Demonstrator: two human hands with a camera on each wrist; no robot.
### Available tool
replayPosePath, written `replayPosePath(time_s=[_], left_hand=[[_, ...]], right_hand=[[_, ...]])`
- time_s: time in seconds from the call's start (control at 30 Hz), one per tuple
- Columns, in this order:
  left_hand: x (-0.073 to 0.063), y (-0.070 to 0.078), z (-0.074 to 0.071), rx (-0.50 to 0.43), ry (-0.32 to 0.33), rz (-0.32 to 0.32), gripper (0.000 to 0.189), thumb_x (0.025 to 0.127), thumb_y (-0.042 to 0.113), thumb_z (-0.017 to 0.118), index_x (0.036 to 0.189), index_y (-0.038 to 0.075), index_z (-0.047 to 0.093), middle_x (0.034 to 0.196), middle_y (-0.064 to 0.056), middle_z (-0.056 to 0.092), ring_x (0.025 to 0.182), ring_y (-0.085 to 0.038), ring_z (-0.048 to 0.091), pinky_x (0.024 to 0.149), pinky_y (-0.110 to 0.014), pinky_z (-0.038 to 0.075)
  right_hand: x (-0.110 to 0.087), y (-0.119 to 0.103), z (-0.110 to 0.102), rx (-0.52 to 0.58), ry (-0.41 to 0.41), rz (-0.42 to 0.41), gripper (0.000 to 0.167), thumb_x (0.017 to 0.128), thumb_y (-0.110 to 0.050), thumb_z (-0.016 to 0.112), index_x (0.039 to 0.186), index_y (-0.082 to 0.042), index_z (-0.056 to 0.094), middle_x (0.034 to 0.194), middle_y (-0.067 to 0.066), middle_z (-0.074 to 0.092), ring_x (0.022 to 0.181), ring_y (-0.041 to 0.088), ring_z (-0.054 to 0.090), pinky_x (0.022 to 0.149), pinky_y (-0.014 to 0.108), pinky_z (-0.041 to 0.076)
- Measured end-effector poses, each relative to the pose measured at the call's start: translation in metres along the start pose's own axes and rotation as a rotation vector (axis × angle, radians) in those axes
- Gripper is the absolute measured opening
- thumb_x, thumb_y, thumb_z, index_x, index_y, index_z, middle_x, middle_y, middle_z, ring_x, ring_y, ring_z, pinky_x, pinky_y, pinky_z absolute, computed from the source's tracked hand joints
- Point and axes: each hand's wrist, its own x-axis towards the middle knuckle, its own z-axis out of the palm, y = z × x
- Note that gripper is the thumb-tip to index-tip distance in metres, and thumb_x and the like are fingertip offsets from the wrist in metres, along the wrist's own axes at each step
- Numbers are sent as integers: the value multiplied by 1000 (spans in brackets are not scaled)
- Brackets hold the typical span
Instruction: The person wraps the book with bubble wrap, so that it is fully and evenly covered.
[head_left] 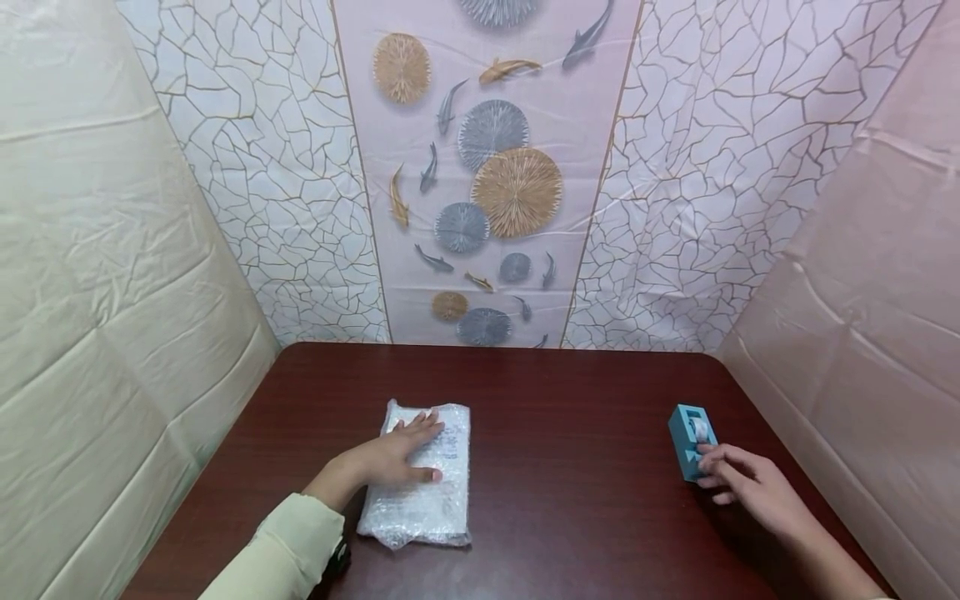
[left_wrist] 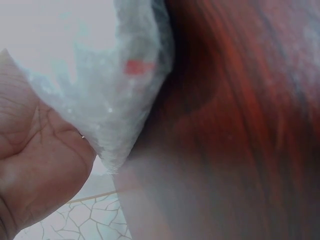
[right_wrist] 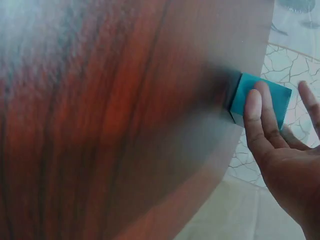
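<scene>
In the head view a flat package in bubble wrap (head_left: 450, 508) lies on the table, left of the middle. My left hand (head_left: 397, 458) rests on top of it with fingers spread; in the left wrist view the palm lies against the wrap, which has a small red mark on it. A blue tape dispenser (head_left: 684, 450) holding a roll of tape (head_left: 699, 429) stands at the right. At the dispenser's near end is my right hand (head_left: 757, 492), fingertips right at it. The right wrist view shows two fairly straight fingers (right_wrist: 254, 107) in front of the dispenser, another digit spread apart.
The dark reddish wooden table (head_left: 562, 467) has rounded back corners. Behind it hangs a patterned cloth (head_left: 480, 275) with fish and round shapes. Pale padded cloth walls (head_left: 112, 333) close in both sides.
</scene>
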Motion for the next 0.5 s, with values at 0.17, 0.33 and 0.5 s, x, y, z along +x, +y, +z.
replayPosePath(time_s=[0.17,0.33,0.5], left_hand=[[1,0,1,0,0,2,90,106,44,73,173,1,31,184,-25,13,171,-46,14,138,-67,12],[1,-1,1,5,-2,1,90,106,45,73,173,2,31,184,-24,14,171,-46,15,138,-67,12],[1,-3,2,6,2,4,90,106,46,73,173,2,31,184,-24,14,171,-46,15,138,-67,12]], right_hand=[[-2,-12,-2,-215,13,28,23,113,-14,59,126,-1,73,148,35,60,83,8,76,66,30,62],[-2,-16,-5,-395,99,-67,14,105,-14,69,115,-9,77,129,22,63,74,6,63,63,25,50],[-5,-24,-1,-402,218,-234,23,96,-5,77,118,-10,78,132,19,57,79,-4,57,66,21,49]])
